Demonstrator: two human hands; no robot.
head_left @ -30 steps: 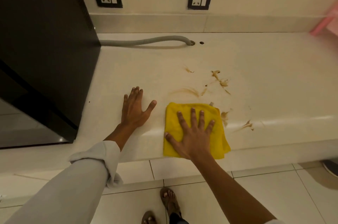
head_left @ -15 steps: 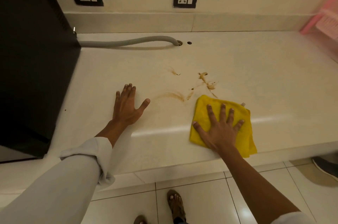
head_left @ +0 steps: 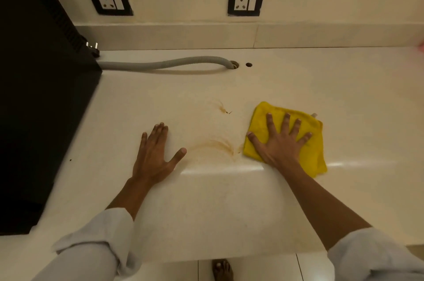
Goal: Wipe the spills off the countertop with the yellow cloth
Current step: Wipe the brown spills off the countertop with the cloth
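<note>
The yellow cloth point(head_left: 266, 117) lies folded flat on the cream countertop point(head_left: 344, 101), right of centre. My right hand point(head_left: 281, 140) presses down on it with fingers spread. Just left of the cloth a curved brown smear point(head_left: 215, 144) marks the surface, and a smaller brown streak point(head_left: 223, 109) sits a little farther back. My left hand point(head_left: 154, 154) rests flat on the bare counter left of the smear, fingers apart, holding nothing.
A large black appliance point(head_left: 41, 97) stands on the left end of the counter. A grey corrugated hose point(head_left: 165, 65) runs from it to a hole near the back wall. Two wall sockets point(head_left: 246, 2) sit above. The counter's front edge is near my sleeves; tiled floor lies below.
My right hand has slid the cloth to the right and away from me, over the cluster of brown spots, which no longer shows. My left hand has stayed planted.
</note>
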